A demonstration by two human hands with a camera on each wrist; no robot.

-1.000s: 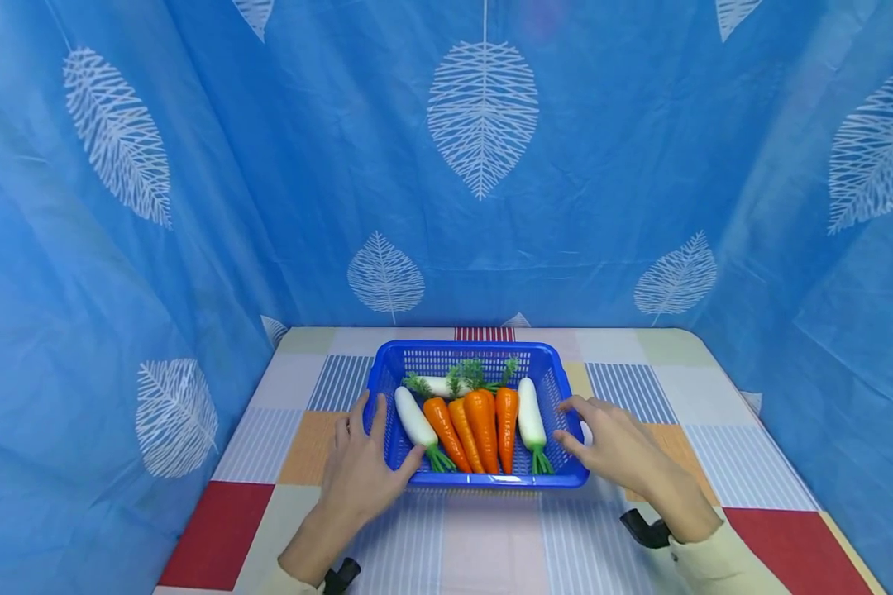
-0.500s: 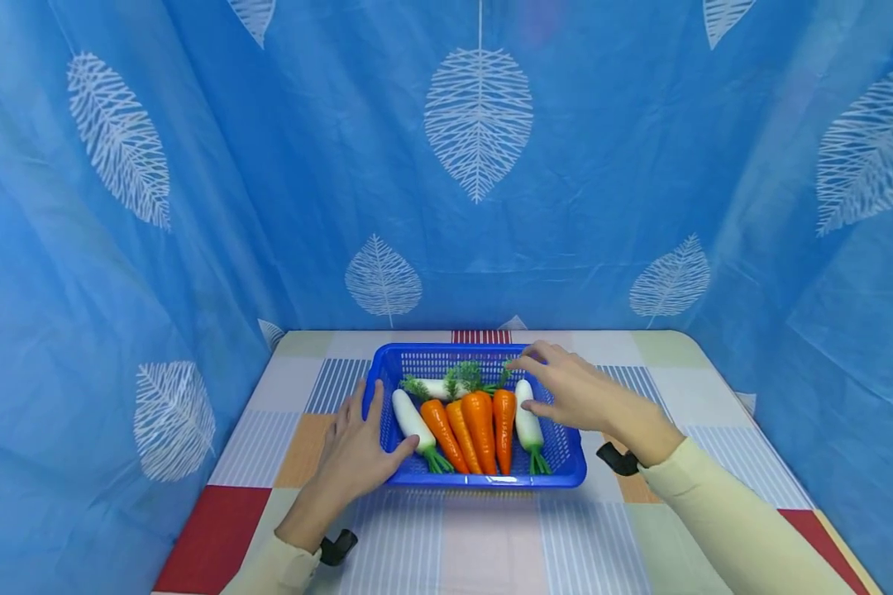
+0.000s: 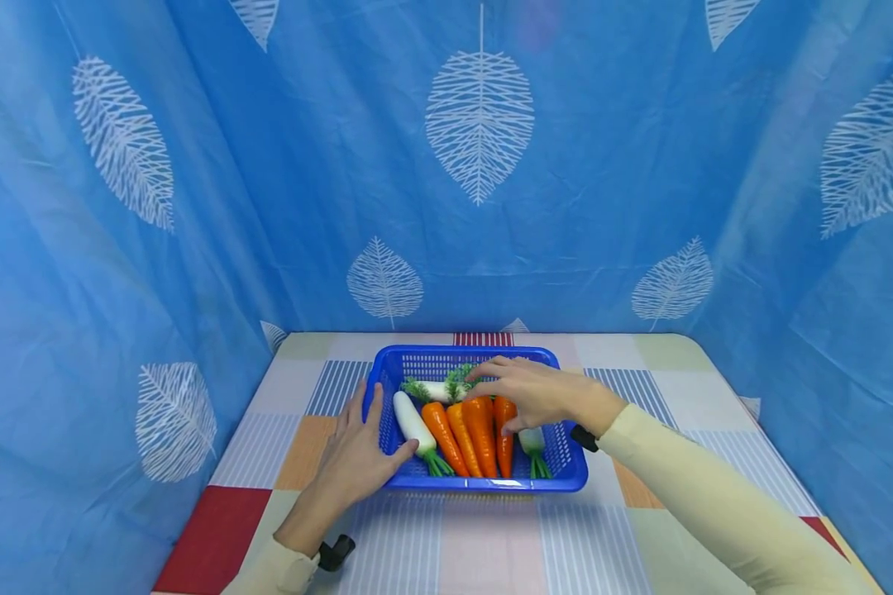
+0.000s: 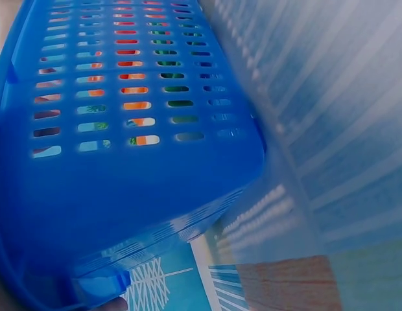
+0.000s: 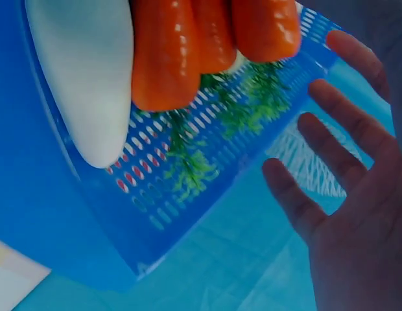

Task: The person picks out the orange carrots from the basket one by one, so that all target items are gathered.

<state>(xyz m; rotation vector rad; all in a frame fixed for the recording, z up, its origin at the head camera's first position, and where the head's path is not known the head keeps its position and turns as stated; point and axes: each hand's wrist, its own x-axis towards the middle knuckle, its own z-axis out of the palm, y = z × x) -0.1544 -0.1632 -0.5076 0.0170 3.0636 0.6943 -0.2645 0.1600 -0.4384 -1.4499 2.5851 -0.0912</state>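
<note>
A blue plastic basket (image 3: 484,485) holds several carrots (image 3: 479,426), with a white radish (image 3: 409,413) at the left, another white radish (image 3: 533,442) at the right, and a third white radish (image 3: 435,390) across the back. My left hand (image 3: 357,454) holds the basket's front left corner, thumb over the rim and fingers along the left side. Above the carrots, my right hand (image 3: 532,392) reaches in from the right with fingers spread and nothing held. It covers the carrots' back ends and part of the right radish. In the right wrist view, its fingers (image 5: 337,155) stand apart from the carrots (image 5: 165,58).
Under the basket lies a patchwork-patterned tablecloth (image 3: 491,545). Blue curtains (image 3: 565,165) with white leaf prints hang behind the table and at both sides. Green carrot tops (image 5: 188,168) lie toward the basket's back.
My right hand has moved from the basket's right rim leftward over the radish and now hovers above the carrots. The left hand has stayed at the left rim; the basket stays in place.
</note>
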